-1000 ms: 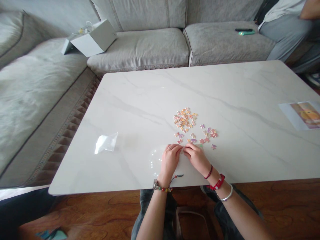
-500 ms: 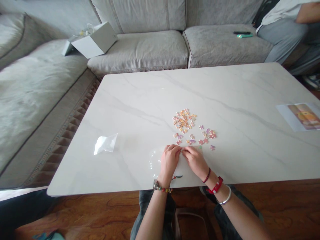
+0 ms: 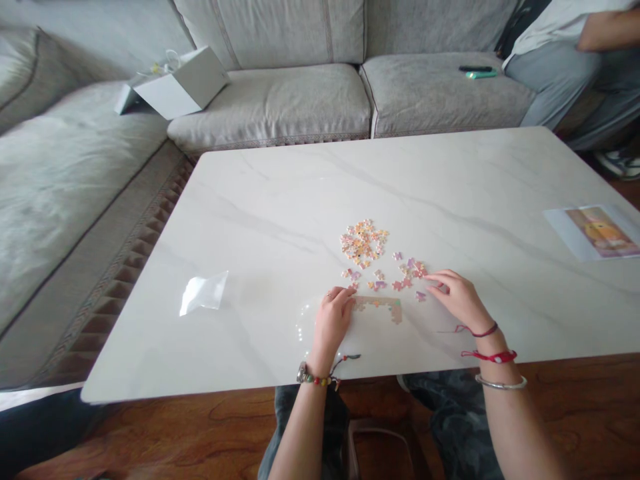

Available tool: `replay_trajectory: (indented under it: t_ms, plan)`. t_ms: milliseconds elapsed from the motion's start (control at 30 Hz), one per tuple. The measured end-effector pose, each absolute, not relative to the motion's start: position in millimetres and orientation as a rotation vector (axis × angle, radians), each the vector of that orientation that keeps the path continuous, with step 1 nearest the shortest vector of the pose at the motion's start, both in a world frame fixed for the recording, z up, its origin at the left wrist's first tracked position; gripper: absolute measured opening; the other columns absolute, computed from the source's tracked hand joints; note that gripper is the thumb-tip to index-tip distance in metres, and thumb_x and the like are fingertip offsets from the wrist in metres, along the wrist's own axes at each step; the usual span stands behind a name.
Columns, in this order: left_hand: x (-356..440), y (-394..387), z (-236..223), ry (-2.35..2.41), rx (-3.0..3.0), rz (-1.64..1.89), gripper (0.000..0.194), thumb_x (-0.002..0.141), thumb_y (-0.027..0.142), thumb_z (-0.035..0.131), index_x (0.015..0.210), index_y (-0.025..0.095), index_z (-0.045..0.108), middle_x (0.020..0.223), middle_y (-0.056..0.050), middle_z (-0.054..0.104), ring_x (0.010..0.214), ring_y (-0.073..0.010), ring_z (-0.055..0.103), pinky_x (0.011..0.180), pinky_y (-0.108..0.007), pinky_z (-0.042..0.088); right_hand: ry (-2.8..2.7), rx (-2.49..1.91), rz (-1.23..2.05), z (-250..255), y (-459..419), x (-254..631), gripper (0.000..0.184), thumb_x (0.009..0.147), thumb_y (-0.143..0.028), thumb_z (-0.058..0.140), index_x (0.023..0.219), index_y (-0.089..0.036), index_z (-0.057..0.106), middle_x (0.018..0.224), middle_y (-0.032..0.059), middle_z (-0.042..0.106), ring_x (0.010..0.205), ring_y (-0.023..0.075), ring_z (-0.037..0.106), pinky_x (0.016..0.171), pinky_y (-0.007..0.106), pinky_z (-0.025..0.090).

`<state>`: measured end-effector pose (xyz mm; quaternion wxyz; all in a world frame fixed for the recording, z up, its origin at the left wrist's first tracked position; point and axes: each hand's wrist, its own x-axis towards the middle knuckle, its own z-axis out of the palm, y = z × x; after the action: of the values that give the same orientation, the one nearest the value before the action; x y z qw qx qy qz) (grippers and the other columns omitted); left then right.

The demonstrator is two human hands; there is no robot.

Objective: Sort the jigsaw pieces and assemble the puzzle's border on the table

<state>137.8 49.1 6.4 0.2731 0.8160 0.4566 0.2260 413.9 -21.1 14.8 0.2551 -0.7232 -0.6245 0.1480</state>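
Here we're looking at a small joined strip of jigsaw pieces (image 3: pixel 377 307) sitting flat near the edge of the surface, right in front of the person! Its long axis is running sideways across the person's front, and a short leg is turning toward them at the right end, making an L. The left hand (image 3: pixel 333 320) is the nearer one, resting at the strip's left end with its fingers curled down, and I can't tell whether they're touching the strip or pinching anything. The right hand (image 3: pixel 460 298) is lying farther off to the strip's right, fingers spreading open and pointing toward the loose jigsaw pieces (image 3: pixel 407 279), with nothing visible in its grip. Just beyond the strip, a heap of jigsaw pieces (image 3: pixel 363 243) is sitting on the white marble surface (image 3: pixel 280 200). Out to the right, a printed picture sheet (image 3: pixel 595 232) is lying near the edge, while a clear plastic bag (image 3: pixel 204 293) is resting well off to the left.
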Motion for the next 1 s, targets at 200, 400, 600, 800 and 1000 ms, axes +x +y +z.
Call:
replay_trajectory:
  t_ms: [200, 400, 600, 800, 1000]
  plan:
    - [133.6, 53.0, 4.2, 1.009, 2.400, 0.514, 0.022, 0.079, 0.021, 0.052, 0.099, 0.024, 0.059, 0.099, -0.004, 0.058, 0.091, -0.0170, 0.051, 0.083, -0.033, 0.044, -1.738, -1.929, 0.600, 14.1, -27.2, 413.2, 0.026, 0.068, -0.031, 0.062, 0.092, -0.020, 0.060, 0.092, 0.0055, 0.057, 0.073, 0.0162, 0.058, 0.068, 0.029, 0.049]
    - [136.5, 51.6, 1.3, 1.081, 2.390, 0.514, 0.020, 0.079, 0.023, 0.052, 0.098, 0.023, 0.058, 0.098, -0.004, 0.057, 0.091, -0.0183, 0.051, 0.082, -0.034, 0.044, -1.746, -1.915, 0.686, 14.6, -23.9, 406.9, 0.007, 0.074, -0.026, 0.055, 0.075, -0.019, 0.058, 0.081, 0.0031, 0.055, 0.067, 0.0140, 0.055, 0.064, 0.028, 0.047]
    - [135.0, 53.8, 0.8, 1.063, 2.350, 0.488, 0.021, 0.079, 0.026, 0.053, 0.100, 0.023, 0.057, 0.099, -0.005, 0.056, 0.093, -0.0188, 0.051, 0.083, -0.035, 0.044, -1.722, -1.966, 0.530, 13.0, -23.6, 412.4, 0.008, 0.077, -0.022, 0.049, 0.077, -0.018, 0.057, 0.081, 0.0044, 0.055, 0.069, 0.0155, 0.056, 0.067, 0.030, 0.047]
    - [131.5, 55.6, 1.5, 1.111, 2.288, 0.564, 0.026, 0.081, 0.028, 0.049, 0.107, 0.023, 0.053, 0.103, -0.006, 0.055, 0.095, -0.0182, 0.052, 0.085, -0.034, 0.044, -1.682, -1.915, 0.313, 8.5, -13.7, 396.5, 0.025, 0.078, -0.021, 0.047, 0.102, -0.020, 0.055, 0.096, 0.0082, 0.052, 0.085, 0.0189, 0.054, 0.077, 0.033, 0.047]
    - [127.3, 59.3, 5.9, 1.231, 2.254, 0.638, 0.022, 0.084, 0.026, 0.044, 0.101, 0.023, 0.056, 0.098, -0.005, 0.056, 0.090, -0.0167, 0.053, 0.081, -0.032, 0.045, -1.586, -2.014, 0.045, -7.2, 1.3, 406.9, 0.035, 0.077, -0.029, 0.049, 0.110, -0.018, 0.054, 0.100, 0.0127, 0.049, 0.093, 0.0251, 0.049, 0.082, 0.042, 0.043]
